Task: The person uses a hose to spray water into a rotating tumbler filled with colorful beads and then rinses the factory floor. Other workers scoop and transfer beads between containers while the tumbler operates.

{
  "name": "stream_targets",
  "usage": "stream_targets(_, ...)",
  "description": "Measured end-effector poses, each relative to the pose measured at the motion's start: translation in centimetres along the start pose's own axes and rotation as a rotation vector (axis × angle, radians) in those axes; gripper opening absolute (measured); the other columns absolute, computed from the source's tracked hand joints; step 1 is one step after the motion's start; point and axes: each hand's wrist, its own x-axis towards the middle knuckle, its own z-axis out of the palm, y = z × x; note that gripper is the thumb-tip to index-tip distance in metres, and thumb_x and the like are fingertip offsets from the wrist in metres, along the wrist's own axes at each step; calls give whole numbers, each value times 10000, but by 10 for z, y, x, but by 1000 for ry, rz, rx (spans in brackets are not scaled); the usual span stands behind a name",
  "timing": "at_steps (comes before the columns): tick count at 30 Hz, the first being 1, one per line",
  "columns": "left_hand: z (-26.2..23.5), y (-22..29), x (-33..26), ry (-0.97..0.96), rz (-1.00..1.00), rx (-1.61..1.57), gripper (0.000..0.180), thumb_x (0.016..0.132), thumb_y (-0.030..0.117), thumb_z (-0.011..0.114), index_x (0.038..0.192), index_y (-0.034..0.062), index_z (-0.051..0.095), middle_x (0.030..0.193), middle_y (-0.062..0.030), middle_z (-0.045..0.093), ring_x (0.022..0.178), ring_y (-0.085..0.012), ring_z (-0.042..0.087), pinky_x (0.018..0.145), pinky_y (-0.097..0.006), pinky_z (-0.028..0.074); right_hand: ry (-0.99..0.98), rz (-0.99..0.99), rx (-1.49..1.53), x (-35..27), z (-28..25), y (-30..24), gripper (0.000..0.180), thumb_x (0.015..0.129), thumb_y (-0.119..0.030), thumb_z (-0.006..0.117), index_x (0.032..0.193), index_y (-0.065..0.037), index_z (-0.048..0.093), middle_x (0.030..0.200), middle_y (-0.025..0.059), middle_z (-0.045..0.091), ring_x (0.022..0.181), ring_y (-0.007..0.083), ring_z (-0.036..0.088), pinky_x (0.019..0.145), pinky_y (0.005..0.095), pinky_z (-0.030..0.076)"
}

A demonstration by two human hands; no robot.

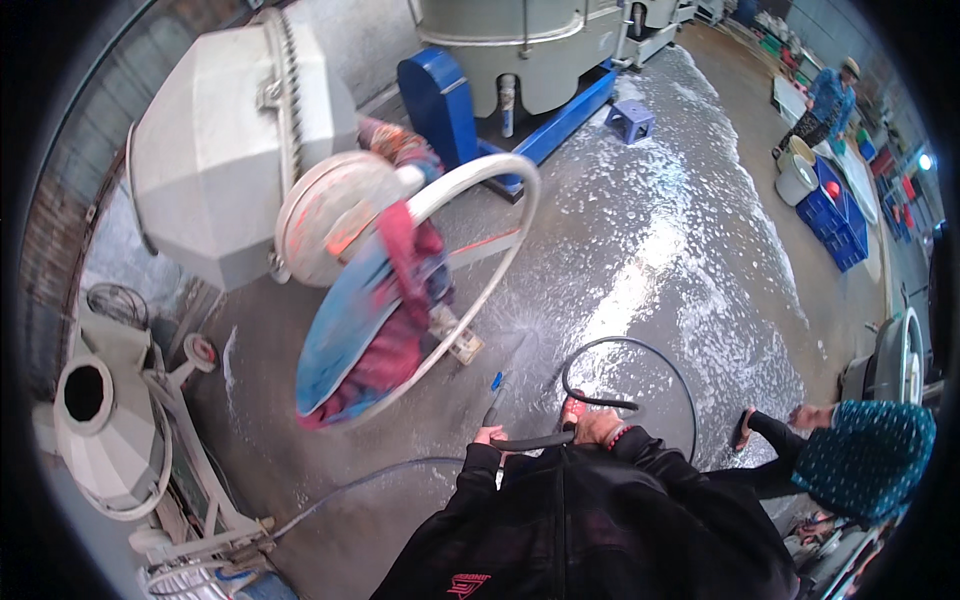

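Black spray hose [533, 441], one: I am gripping it, left hand [489, 434] and right hand [600, 427] both closed, nearer me than the pale drum [220, 150] and rightward. Probably bending easily, slippery when wet; best held behind the blue nozzle tip [497, 381]. Purple stool [630, 121]: standing right of the drum.

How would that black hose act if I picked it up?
The black hose would probably feel bendy but a bit springy, since it curves in a smooth loop without kinks. It might be slippery too, because the floor around it looks wet and foamy.
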Motion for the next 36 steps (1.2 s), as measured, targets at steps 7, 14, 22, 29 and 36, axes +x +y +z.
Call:
stream_targets(7, 181, -34, 15, -230, 10, 80, 193, 821, -21, 535, 739, 106, 415, 519, 41, 312, 415, -70, 275, 381, -208, 231, 216, 128, 181, -42, -36, 115, 391, 725, -346, 540, 901, -22, 673, 948, 195, 649, 944, 326, 621, 823, 410, 477)
stream_targets(14, 358, -73, 52, -350, 142, 150, 191, 844, 30, 552, 736, 136, 435, 512, 51, 299, 410, -64, 270, 374, -209, 226, 736, 289, 295, -58, -85, 211, 249, 634, -228, 549, 654, -15, 676, 698, 231, 626, 690, 364, 641, 675, 419, 514)
stream_targets(22, 488, -58, 90, -299, 98, 421, 188, 808, 12, 576, 759, 149, 458, 496, 55, 291, 398, -67, 265, 378, -216, 228, 701, 337, 513, -56, -131, 237, 272, 635, -244, 579, 692, 5, 674, 705, 239, 621, 712, 384, 634, 677, 429, 505)
stream_targets(29, 595, -41, 157, -143, -133, 956, 256, 838, -1, 529, 678, 90, 351, 520, 40, 296, 431, -58, 291, 431, -197, 262, 564, 244, 837, -24, -181, 270, 356, 698, -322, 586, 768, 19, 660, 789, 251, 626, 800, 395, 622, 709, 445, 481)
stream_targets(36, 683, -84, 249, -154, -177, 1604, 250, 849, 22, 510, 658, 78, 359, 512, 33, 319, 441, -72, 315, 465, -230, 294, 557, 486, 1076, -3, -210, 311, 380, 692, -373, 608, 789, -13, 679, 808, 236, 640, 817, 370, 632, 740, 426, 498)
